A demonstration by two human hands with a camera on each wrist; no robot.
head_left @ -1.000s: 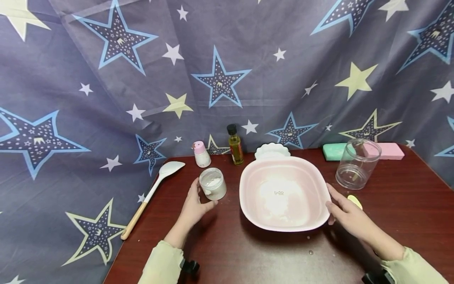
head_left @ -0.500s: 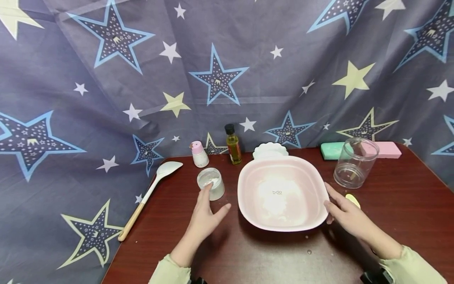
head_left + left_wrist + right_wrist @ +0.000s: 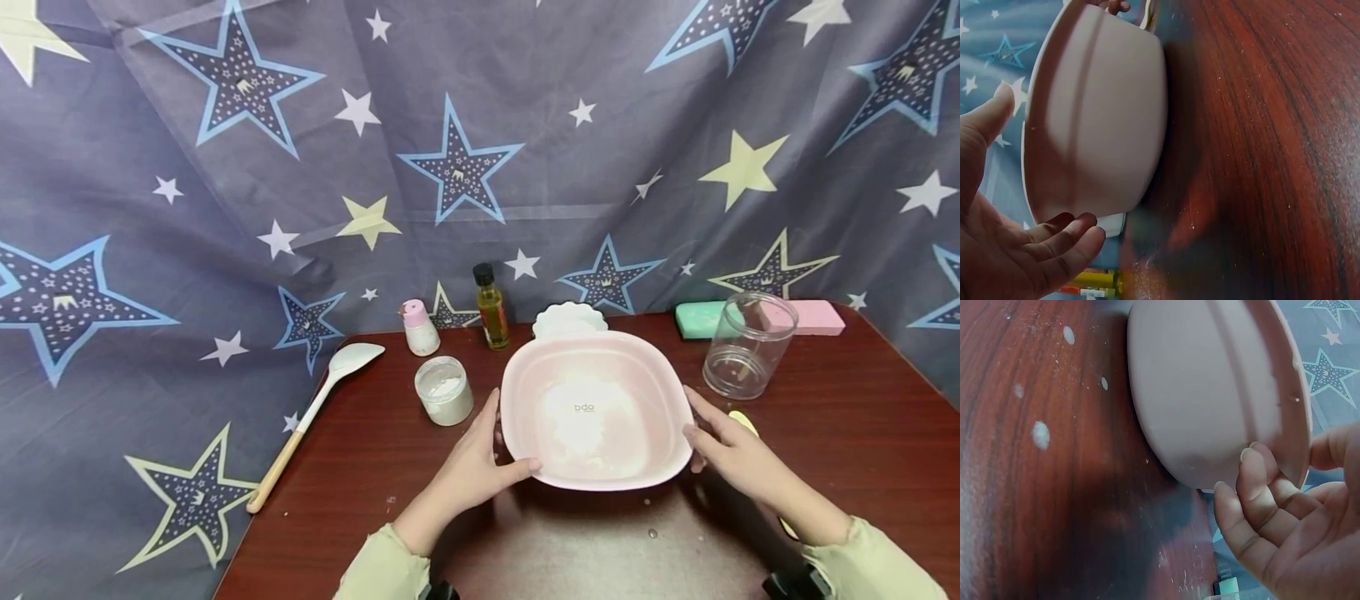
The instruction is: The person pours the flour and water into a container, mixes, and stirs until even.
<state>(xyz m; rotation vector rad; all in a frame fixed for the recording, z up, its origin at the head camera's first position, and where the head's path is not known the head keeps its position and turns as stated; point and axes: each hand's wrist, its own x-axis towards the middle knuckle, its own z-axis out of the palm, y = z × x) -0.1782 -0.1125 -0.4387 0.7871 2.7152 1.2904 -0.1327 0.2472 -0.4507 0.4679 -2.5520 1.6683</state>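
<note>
At the near edge of the dark wooden table, my left hand and right hand bracket the pink basin, thumbs hooked over its rim, fingers curling beneath its sides; it sits squarely before me, white powder dusting its floor; lifting it cleanly, I judge, calls for an even, level grip; beside it stand a powder cup, an oil bottle, a clear jar and a spatula.
</note>
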